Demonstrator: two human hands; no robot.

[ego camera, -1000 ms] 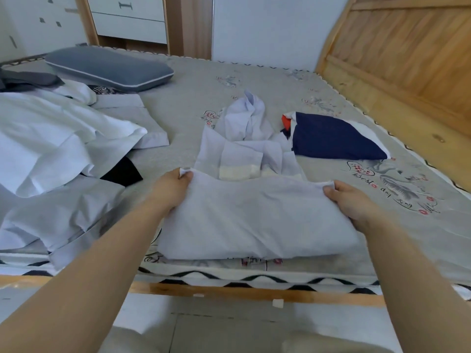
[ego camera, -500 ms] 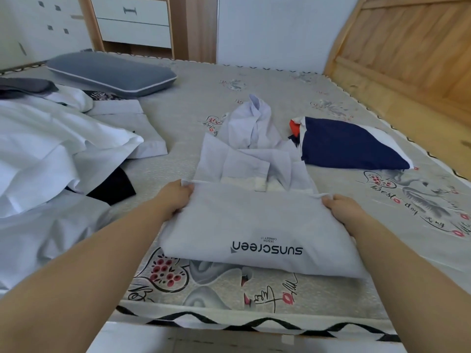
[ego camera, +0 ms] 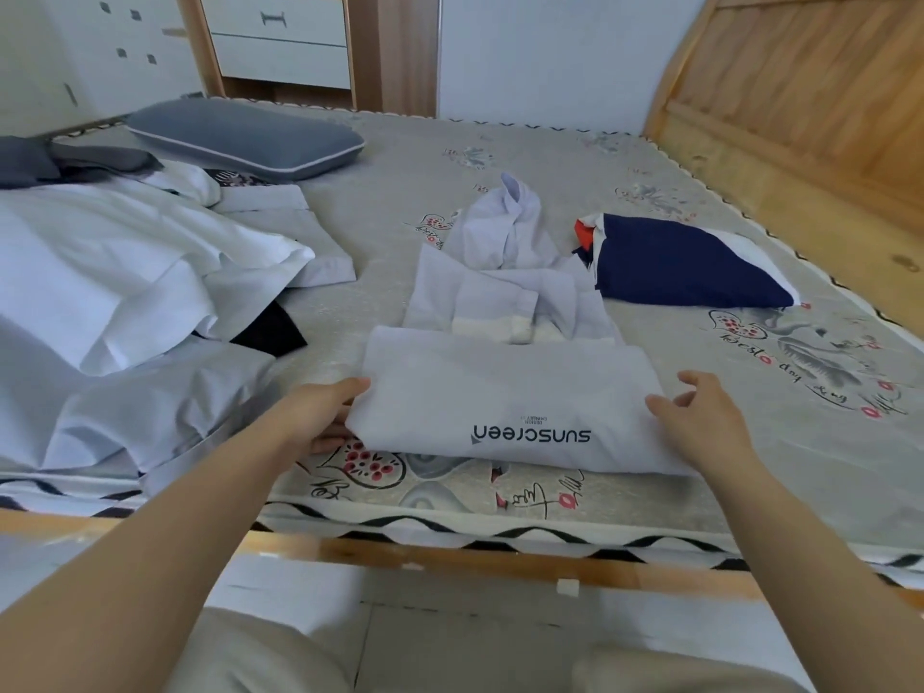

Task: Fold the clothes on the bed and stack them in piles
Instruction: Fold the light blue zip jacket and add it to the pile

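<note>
Jacket (ego camera: 505, 392): pale, lies on the bed between both hands, bottom half now folded up.
Left hand (ego camera: 320, 417): pinches its left edge.
Right hand (ego camera: 700, 417): has let go, fingers loose.
Means: another fold comes next.

At frame centre a pale folded jacket (ego camera: 505, 407), printed "sunscreen", lies on the bed (ego camera: 800, 442). The left hand (ego camera: 325, 417) pinches its left edge; the right hand (ego camera: 705, 417) hovers relaxed at its right edge. A navy folded garment (ego camera: 685, 262) sits upper right, and loose white clothes (ego camera: 125, 272) are heaped at left.
</note>
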